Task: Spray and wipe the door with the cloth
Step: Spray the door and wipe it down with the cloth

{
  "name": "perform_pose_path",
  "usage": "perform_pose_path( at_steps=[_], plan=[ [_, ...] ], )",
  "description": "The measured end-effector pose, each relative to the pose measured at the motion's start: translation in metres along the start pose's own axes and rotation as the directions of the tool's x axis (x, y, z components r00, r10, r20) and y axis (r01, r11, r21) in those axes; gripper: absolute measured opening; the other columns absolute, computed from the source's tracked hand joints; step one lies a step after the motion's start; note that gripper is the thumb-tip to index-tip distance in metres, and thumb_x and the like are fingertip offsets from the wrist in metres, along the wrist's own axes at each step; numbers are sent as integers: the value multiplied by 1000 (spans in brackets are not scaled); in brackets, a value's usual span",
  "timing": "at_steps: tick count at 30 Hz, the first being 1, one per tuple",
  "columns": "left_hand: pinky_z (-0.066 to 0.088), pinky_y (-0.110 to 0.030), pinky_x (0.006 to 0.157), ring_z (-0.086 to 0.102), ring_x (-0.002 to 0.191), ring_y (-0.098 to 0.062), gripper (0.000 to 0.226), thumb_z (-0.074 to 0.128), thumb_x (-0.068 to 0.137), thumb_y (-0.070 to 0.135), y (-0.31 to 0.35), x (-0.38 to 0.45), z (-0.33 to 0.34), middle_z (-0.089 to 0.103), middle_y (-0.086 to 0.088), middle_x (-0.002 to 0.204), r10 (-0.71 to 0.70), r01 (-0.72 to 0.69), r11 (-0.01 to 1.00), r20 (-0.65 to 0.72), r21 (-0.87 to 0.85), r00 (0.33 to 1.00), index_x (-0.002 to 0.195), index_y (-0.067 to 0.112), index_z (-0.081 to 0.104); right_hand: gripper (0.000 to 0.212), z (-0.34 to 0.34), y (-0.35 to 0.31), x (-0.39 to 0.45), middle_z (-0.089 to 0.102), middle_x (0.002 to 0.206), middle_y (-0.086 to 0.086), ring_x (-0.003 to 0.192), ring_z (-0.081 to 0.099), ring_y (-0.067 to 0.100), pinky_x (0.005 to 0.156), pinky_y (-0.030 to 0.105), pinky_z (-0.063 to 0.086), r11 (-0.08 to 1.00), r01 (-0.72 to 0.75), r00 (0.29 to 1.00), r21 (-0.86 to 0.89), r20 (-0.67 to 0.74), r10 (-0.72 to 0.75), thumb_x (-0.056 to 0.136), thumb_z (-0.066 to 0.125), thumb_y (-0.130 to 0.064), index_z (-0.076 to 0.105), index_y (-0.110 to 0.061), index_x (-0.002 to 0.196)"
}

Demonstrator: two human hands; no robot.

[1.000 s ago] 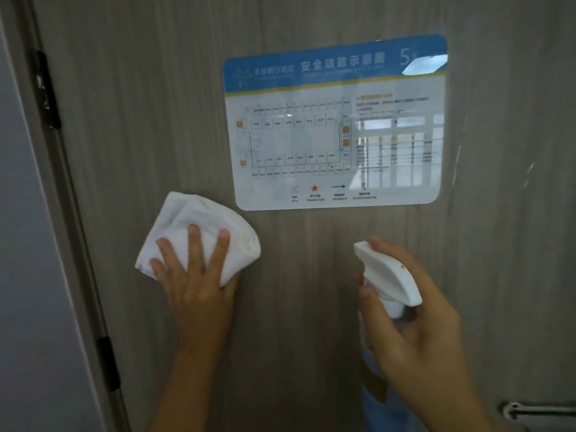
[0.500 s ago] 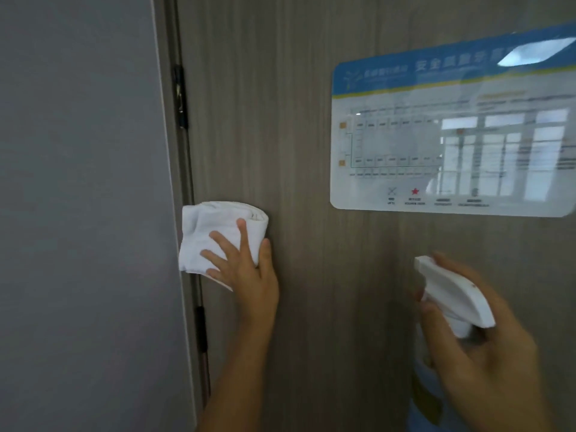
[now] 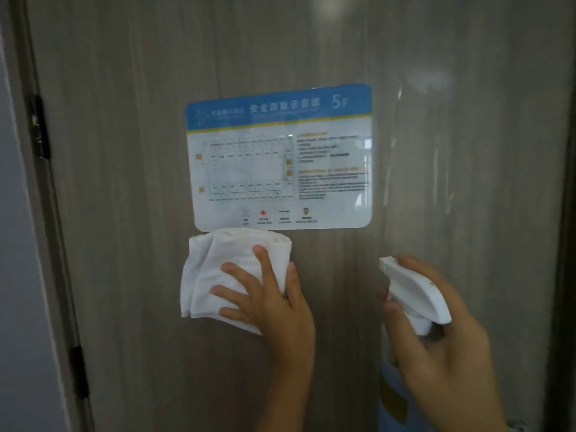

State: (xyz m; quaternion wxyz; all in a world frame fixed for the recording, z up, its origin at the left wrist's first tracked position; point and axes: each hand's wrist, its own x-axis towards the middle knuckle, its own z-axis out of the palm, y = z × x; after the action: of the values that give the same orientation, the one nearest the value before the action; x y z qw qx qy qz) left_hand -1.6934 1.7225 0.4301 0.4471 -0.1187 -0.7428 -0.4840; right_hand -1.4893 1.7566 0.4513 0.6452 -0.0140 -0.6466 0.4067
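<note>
Right hand (image 3: 436,347) nearest, fingers curled round neck of spray bottle (image 3: 414,294), white nozzle aimed at door (image 3: 124,213). Left hand (image 3: 274,300) flat, fingers spread wide, pressing white cloth (image 3: 224,269) against door just below evacuation sign (image 3: 280,157). 2 dark hinges (image 3: 39,126) on left door edge.

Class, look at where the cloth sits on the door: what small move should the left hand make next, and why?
Probably slide the white cloth sideways or down across the door. The left hand presses it flat just under the floor-plan sign, while the right hand holds the spray bottle aside.
</note>
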Motion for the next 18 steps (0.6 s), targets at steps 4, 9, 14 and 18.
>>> perform_pose_path(
  at_steps=[4, 9, 14, 18],
  plan=[
    [10, -81, 113, 5, 150, -59, 63, 30, 105, 57, 70, -49, 21, 14, -22, 168, 43, -41, 998, 53, -52, 998, 162, 33, 19, 50, -48, 5, 12, 69, 126, -14, 106, 71, 16, 82, 53, 60, 999, -6, 1000, -52, 14, 7, 83, 70, -36, 64, -29, 132],
    [2, -80, 113, 1, 150, -60, 80, 53, 96, 57, 136, -106, 39, 16, -23, 168, 202, -192, 977, 108, -97, 973, 163, 36, 15, 45, -102, 8, 27, 67, 120, -28, 109, 65, -5, 91, 11, 51, 993, 22, 999, -120, -36, -26, 81, 76, -30, 65, -42, 123],
    [17, -82, 110, 30, 141, -63, 74, 39, 94, 77, 171, -129, 41, 42, -21, 157, 385, -370, 922, 175, -111, 906, 154, 33, 35, 32, -133, 6, 37, 73, 111, -16, 100, 70, 9, 81, 17, 54, 989, 0, 989, -151, -148, -23, 86, 68, -43, 64, -59, 114],
    [17, -80, 113, 27, 147, -57, 64, 58, 94, 67, 123, -110, 42, 43, -16, 158, 709, -713, 701, 134, -29, 692, 149, 37, 51, 61, -134, -7, 36, 62, 110, -38, 103, 60, -16, 82, 18, 56, 975, -10, 998, -223, -66, -5, 79, 80, -30, 52, -74, 111]
  ],
)
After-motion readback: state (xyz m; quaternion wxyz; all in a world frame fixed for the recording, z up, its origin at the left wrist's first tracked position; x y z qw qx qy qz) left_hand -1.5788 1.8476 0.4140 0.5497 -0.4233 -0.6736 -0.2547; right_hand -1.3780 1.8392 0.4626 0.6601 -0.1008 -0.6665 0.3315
